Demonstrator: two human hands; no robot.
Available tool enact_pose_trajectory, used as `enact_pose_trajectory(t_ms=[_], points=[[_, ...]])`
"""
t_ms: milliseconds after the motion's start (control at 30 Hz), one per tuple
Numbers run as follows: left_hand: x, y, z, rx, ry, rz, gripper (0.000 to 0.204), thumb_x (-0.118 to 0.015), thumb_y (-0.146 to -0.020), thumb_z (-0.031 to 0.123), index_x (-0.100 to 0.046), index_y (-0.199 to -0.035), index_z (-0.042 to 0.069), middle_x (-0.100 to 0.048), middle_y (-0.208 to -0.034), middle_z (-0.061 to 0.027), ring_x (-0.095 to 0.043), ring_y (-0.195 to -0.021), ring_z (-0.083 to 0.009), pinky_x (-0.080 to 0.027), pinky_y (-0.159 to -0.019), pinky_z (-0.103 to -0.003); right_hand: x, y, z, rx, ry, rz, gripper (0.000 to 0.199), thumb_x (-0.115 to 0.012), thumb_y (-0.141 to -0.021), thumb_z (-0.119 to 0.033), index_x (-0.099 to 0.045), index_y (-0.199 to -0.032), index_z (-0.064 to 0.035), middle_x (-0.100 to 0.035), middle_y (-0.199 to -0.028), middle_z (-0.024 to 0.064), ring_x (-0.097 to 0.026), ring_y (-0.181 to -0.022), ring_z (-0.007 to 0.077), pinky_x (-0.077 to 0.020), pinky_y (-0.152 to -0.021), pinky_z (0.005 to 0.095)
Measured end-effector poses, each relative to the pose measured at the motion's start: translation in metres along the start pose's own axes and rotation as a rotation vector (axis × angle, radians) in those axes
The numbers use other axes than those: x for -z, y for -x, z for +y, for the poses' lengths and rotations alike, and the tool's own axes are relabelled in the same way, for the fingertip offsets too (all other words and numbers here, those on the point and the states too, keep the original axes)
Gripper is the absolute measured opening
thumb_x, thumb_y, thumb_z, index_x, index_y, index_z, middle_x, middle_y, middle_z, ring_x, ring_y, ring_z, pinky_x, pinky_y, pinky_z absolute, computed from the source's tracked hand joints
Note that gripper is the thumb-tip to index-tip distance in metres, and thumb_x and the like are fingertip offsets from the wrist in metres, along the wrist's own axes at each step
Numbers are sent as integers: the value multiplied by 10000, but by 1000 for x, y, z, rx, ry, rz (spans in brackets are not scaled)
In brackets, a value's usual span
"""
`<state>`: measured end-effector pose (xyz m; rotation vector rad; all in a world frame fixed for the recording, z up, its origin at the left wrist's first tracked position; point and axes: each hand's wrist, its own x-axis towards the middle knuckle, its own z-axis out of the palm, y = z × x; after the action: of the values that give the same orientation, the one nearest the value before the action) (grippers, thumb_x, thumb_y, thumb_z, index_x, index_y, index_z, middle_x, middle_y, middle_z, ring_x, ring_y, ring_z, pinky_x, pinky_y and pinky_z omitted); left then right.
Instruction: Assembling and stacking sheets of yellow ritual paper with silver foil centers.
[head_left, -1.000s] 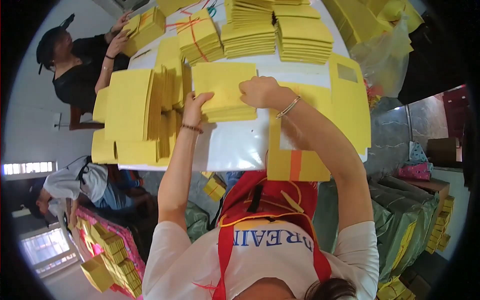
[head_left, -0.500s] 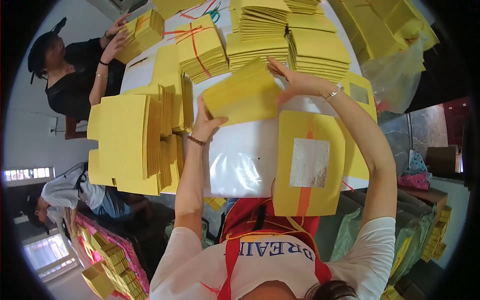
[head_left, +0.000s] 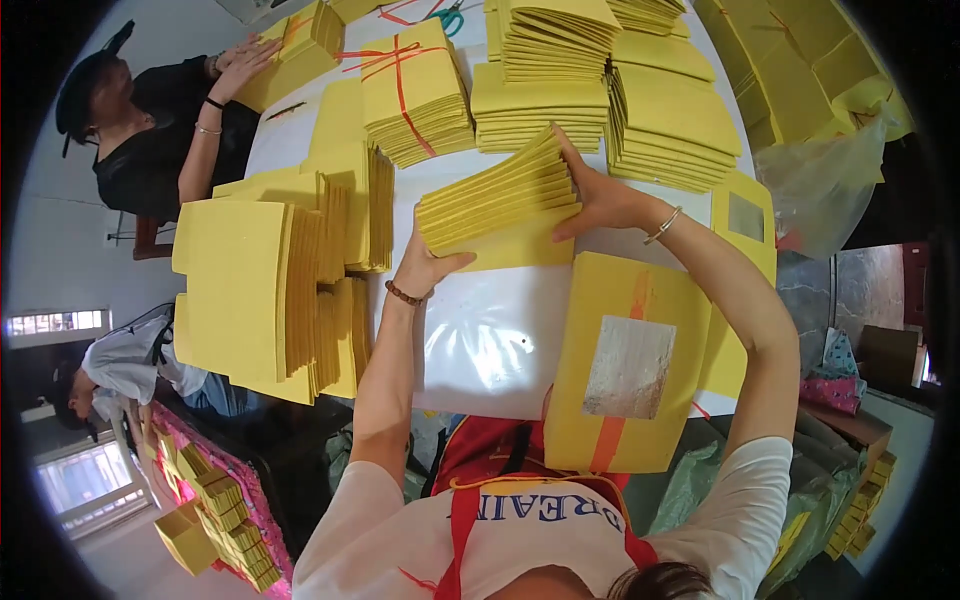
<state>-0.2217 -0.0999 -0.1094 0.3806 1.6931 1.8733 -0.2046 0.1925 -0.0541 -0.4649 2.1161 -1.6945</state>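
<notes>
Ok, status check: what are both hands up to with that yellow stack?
Left hand holds left end of yellow stack; right hand cups right end. Stack's layered edges showing. Red-tied bundle just beyond; nothing visibly blocking.

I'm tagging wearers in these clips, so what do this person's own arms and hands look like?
Short white sleeves cover the upper arms. The left hand is gloveless, with a brown beaded bracelet at its wrist. The right hand, also gloveless, has a thin, shiny silver-coloured bangle.
</notes>
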Motion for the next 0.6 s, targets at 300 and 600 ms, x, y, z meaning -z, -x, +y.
enact_pose_trajectory(t_ms=[300,600], points=[[-10,-22,4,-143,0,44,629,-733,-683,-24,-463,-1250,-2,-566,-1155,-101,-534,-1069,-187,-467,-887,-323,11,2,19,52,341,84,1093,-830,-604,-183,-107,-1414,-61,-315,-1373,168,-289,-1292,268,-267,-1062,355],[21,-44,-35,18,-347,26,1111,-866,-571,132,-153,-1419,49,-476,-1264,-118,-462,-1166,-208,-407,-982,-348,0,8,17,123,330,90,972,-780,-673,-114,-150,-1412,-109,-434,-1311,137,-417,-1206,229,-371,-1000,342]])
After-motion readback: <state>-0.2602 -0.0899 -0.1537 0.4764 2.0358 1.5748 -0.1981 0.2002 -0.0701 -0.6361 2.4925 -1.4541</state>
